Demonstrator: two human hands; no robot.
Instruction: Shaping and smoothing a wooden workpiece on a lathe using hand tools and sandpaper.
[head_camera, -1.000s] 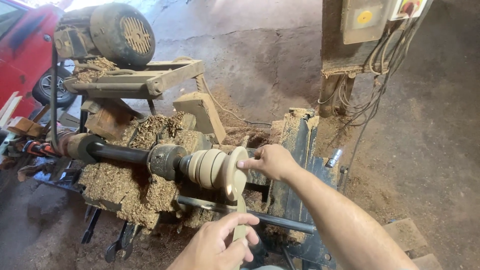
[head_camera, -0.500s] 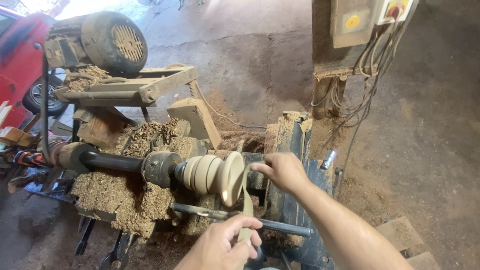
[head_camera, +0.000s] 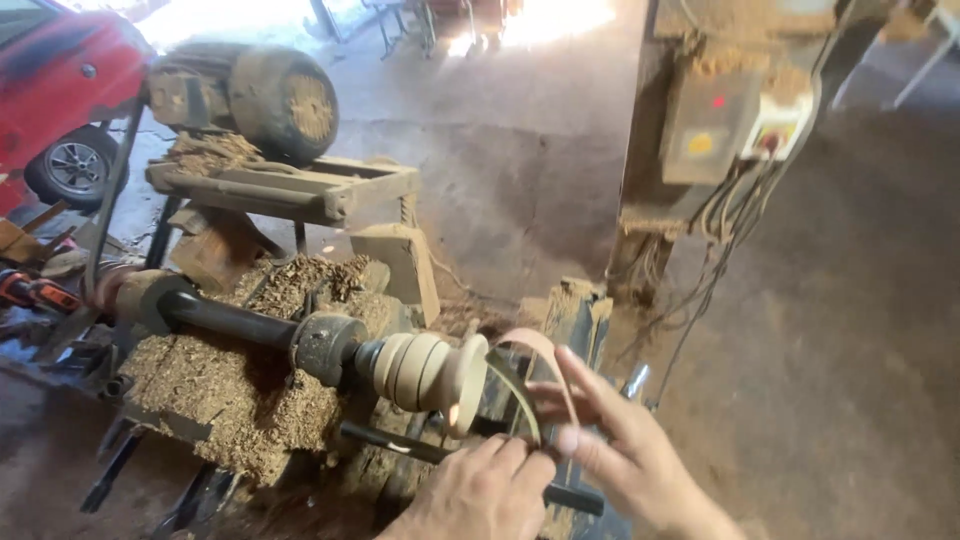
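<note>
Where sawdust covers lathe and dirt floor | turned workpiece axis runs left-right | left hand, right hand pinch sanding strip, fingers partly spread

Bottom edge cuts off both wrists; the right hand is motion-blurred, the left hand hides the strip's lower end.

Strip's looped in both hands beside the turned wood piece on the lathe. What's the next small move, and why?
Probably draw the thin curved strip left onto the rim of the turned wooden piece. The left hand pinches its lower end and the right hand holds the upper arc, but the strip looks just clear of the wood, so it isn't yet bearing on it.
</note>
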